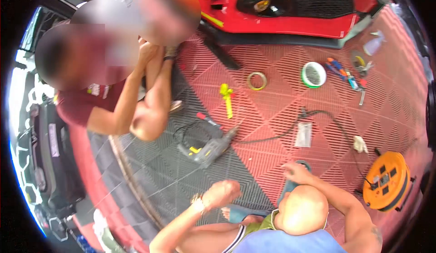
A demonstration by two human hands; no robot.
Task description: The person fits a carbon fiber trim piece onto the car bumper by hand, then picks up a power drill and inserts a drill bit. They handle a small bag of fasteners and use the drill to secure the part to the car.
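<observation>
My left hand [222,192], with a bracelet at its wrist, is raised over the dark floor tiles in front of me. Its fingers are curled in, and the view does not show whether anything is inside. To the right, my right hand [297,174] hangs above my raised knee [303,210], fingers loosely apart with nothing seen in them. A small round teal item [303,164] is partly behind it. Nearest my left hand lies a grey power drill [206,148] with a long bit, on its side, its black cable [268,139] trailing right.
An orange cable reel [387,181] stands at right. Farther off lie a yellow tool [226,101], a tape roll [257,81], a white tub [313,75] of small parts, several hand tools [347,76] and a clear packet [303,135]. A person [122,98] crouches left, near a red bumper [290,23].
</observation>
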